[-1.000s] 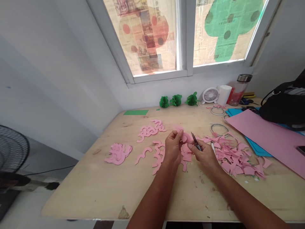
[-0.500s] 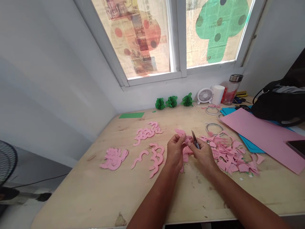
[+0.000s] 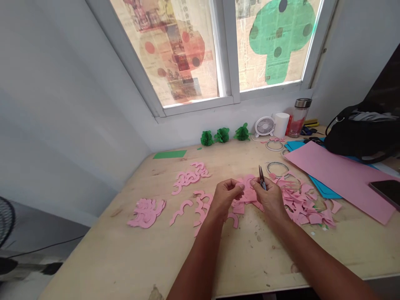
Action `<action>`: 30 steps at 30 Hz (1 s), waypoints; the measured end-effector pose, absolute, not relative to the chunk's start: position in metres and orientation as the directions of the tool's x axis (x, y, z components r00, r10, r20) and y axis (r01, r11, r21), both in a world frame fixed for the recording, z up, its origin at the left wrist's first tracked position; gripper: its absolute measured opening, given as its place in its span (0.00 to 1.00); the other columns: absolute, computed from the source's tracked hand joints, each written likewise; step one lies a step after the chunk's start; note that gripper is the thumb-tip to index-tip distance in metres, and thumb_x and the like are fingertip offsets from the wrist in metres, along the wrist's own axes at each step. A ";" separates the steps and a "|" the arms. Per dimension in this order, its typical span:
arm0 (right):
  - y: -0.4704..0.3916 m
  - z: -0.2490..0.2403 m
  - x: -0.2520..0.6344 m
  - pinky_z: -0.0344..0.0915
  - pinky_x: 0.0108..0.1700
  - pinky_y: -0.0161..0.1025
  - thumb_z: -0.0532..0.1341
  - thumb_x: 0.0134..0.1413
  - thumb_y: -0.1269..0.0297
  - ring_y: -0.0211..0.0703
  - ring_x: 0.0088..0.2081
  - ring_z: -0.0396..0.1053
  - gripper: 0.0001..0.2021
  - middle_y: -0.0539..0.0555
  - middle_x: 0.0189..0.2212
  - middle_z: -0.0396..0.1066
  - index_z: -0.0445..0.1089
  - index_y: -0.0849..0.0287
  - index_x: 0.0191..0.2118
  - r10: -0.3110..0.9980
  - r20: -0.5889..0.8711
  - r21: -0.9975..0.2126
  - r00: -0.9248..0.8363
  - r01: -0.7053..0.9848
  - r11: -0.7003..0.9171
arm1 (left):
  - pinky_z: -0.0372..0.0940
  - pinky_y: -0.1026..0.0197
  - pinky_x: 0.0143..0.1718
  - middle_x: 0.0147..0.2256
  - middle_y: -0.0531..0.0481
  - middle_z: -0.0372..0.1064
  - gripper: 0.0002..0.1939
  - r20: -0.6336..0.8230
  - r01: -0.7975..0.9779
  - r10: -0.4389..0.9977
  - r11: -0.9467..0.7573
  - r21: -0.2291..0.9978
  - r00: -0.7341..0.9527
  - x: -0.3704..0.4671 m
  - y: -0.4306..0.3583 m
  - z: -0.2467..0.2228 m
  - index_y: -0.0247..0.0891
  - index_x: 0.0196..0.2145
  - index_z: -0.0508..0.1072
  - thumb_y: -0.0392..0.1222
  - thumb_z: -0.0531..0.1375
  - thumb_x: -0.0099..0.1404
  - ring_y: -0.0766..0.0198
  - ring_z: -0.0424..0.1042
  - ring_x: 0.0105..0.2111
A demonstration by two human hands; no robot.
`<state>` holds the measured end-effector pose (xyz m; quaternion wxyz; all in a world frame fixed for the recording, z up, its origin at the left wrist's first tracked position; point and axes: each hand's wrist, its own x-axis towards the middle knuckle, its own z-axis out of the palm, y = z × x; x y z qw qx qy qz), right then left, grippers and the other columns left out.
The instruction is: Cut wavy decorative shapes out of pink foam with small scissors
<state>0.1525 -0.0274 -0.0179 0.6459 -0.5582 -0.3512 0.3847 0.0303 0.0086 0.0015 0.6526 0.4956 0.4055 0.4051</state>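
Note:
My left hand [image 3: 229, 192] is closed, thumb and fingers pinching a pink paper piece [image 3: 249, 180] from its left side. Opposite it, my right hand [image 3: 269, 195] pinches at the paper's right edge while holding scissors [image 3: 261, 177], dark blades pointing up and away from me. The scissors' handles are mostly hidden in the palm. Below the hands lie more pink paper pieces [image 3: 238, 207]. A wavy pink cutout [image 3: 203, 204] is partly behind my left forearm, with a curved strip [image 3: 181, 211] beside it.
Stacked wavy cutouts [image 3: 146, 213] and a loose cutout pile [image 3: 190, 177] lie left. Pink scraps [image 3: 303, 204] spread right, near a ring [image 3: 278, 168], a pink sheet [image 3: 337, 175] and a phone [image 3: 386, 192]. A small fan [image 3: 265, 126] and bottle [image 3: 300, 118] stand by the wall.
My hands have drawn apart slightly, and the scissors have shifted right and point more upright. More pink paper shows between the hands. The camera view has shifted a little.

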 end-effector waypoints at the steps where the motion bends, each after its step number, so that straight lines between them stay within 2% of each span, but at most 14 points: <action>1: -0.027 -0.017 0.152 0.41 0.17 0.34 0.62 0.43 0.54 0.32 0.15 0.44 0.13 0.43 0.14 0.49 0.63 0.58 0.26 0.892 0.023 -0.991 0.451 -0.109 0.080 | 0.57 0.66 0.23 0.18 0.51 0.64 0.12 -0.121 -0.120 0.935 0.169 0.978 0.333 0.030 0.009 0.002 0.34 0.21 0.69 0.45 0.65 0.45 0.70 0.62 0.19; 6: -0.029 -0.014 0.152 0.41 0.17 0.32 0.60 0.46 0.51 0.31 0.15 0.44 0.15 0.42 0.14 0.48 0.65 0.58 0.30 0.912 0.018 -0.978 0.409 -0.183 0.102 | 0.60 0.65 0.26 0.19 0.52 0.65 0.10 -0.062 -0.192 0.978 0.101 0.976 0.197 0.032 0.010 0.006 0.34 0.22 0.69 0.43 0.65 0.45 0.69 0.64 0.21; 11: -0.032 -0.015 0.147 0.39 0.16 0.32 0.55 0.51 0.48 0.31 0.15 0.43 0.17 0.44 0.15 0.50 0.65 0.60 0.30 0.969 -0.029 -0.957 0.243 -0.287 0.044 | 0.62 0.63 0.31 0.22 0.51 0.67 0.10 -0.068 -0.310 0.993 0.097 0.946 0.101 0.034 0.011 0.012 0.34 0.23 0.69 0.42 0.64 0.47 0.68 0.67 0.23; 16: -0.033 -0.021 0.139 0.36 0.16 0.32 0.55 0.51 0.48 0.30 0.15 0.40 0.17 0.43 0.13 0.48 0.64 0.60 0.27 0.992 -0.076 -0.948 0.100 -0.316 -0.041 | 0.63 0.61 0.34 0.22 0.51 0.67 0.09 -0.059 -0.371 0.995 0.086 0.925 0.086 0.035 0.008 0.010 0.34 0.23 0.68 0.42 0.64 0.47 0.66 0.70 0.27; 23: -0.035 -0.022 0.139 0.36 0.17 0.31 0.54 0.53 0.49 0.30 0.15 0.41 0.18 0.43 0.13 0.49 0.63 0.61 0.26 0.997 -0.073 -0.950 0.030 -0.306 -0.061 | 0.64 0.61 0.34 0.24 0.50 0.69 0.09 -0.084 -0.431 0.984 0.143 0.891 0.154 0.033 0.005 0.003 0.33 0.23 0.67 0.41 0.63 0.48 0.67 0.69 0.25; 30: -0.034 -0.023 0.138 0.36 0.16 0.31 0.53 0.54 0.50 0.29 0.14 0.40 0.18 0.42 0.12 0.48 0.64 0.61 0.27 0.996 -0.089 -0.957 0.011 -0.278 -0.082 | 0.62 0.63 0.30 0.20 0.53 0.64 0.09 -0.050 -0.442 0.991 0.101 0.892 0.125 0.032 0.006 -0.003 0.33 0.21 0.66 0.40 0.63 0.48 0.69 0.65 0.22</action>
